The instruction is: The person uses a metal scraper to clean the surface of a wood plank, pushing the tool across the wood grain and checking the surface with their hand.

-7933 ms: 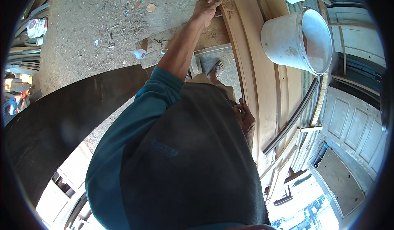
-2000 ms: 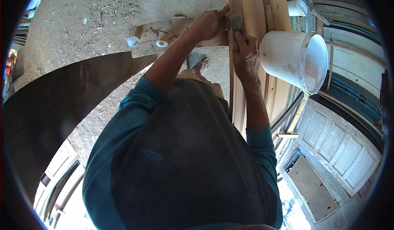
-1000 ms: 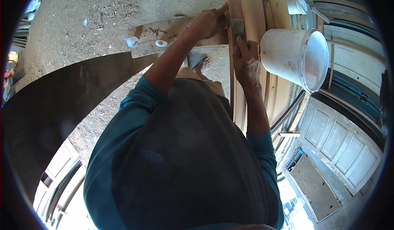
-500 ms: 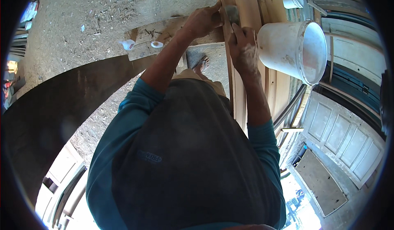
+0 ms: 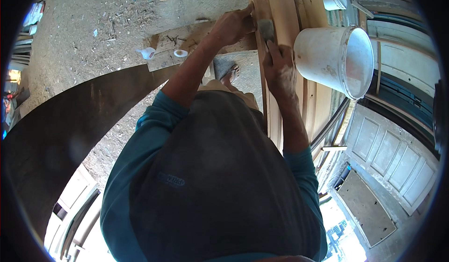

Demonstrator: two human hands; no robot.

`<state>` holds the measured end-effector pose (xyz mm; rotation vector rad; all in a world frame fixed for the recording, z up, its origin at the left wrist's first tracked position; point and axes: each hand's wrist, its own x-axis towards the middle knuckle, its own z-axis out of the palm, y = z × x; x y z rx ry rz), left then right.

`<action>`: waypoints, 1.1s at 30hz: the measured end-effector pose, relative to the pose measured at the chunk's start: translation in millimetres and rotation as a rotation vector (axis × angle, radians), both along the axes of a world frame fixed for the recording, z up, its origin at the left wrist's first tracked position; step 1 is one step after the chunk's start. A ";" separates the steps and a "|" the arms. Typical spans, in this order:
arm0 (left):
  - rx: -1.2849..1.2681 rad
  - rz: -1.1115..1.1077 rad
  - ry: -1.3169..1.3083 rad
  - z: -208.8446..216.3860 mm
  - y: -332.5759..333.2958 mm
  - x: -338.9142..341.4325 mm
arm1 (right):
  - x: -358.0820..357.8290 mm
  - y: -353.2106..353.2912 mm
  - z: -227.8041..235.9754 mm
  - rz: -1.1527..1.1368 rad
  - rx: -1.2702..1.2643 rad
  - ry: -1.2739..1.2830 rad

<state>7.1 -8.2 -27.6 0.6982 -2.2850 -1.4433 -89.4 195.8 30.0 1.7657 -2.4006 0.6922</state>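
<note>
Dark brown, a curved-looking panel (image 5: 84, 107) occupies the left, its bend partly due to the fisheye lens. Beyond it, a white plastic piece (image 5: 148, 53) and a small round white item (image 5: 180, 53) lie on a low board (image 5: 161, 58) over the littered floor (image 5: 107, 9). Further right, the left hand (image 5: 234, 27) reaches the left edge of the worktop (image 5: 286, 9), a run of pale timbers; its foremost fingers touch the narrow board (image 5: 260, 5) forming that edge, the others curled, and whether they grip its underside cannot be told. Upon this board, just beside the left fingers, rests the blade of a flat scraper (image 5: 266, 30). The right hand (image 5: 280, 70) has its fingers closed around the handle. Good technique here would probably mean a low, constant blade angle, even pressure along the grain, and left fingers clear of the blade's path. Right of the right hand, a large white bucket (image 5: 320, 54) lies on its side, mouth facing right; a smaller white bucket (image 5: 334, 0) appears farther off, and a panelled door (image 5: 386, 154) at far right. Lettering: a printed emblem marks the shirt (image 5: 210, 196); the coloured package (image 5: 34, 13) at the left rim is too blurred to read.
</note>
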 end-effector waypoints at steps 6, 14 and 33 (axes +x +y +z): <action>-0.171 0.014 0.076 -2.7 2.2 1.5 | 10.3 35.3 -2.6 -0.052 0.029 -0.040; -0.081 0.009 0.020 -9.4 0.0 -2.5 | 1.3 18.9 -3.9 -0.056 0.012 -0.027; -0.092 0.009 0.003 -5.1 1.4 -1.1 | -7.8 14.8 0.0 -0.053 0.023 -0.008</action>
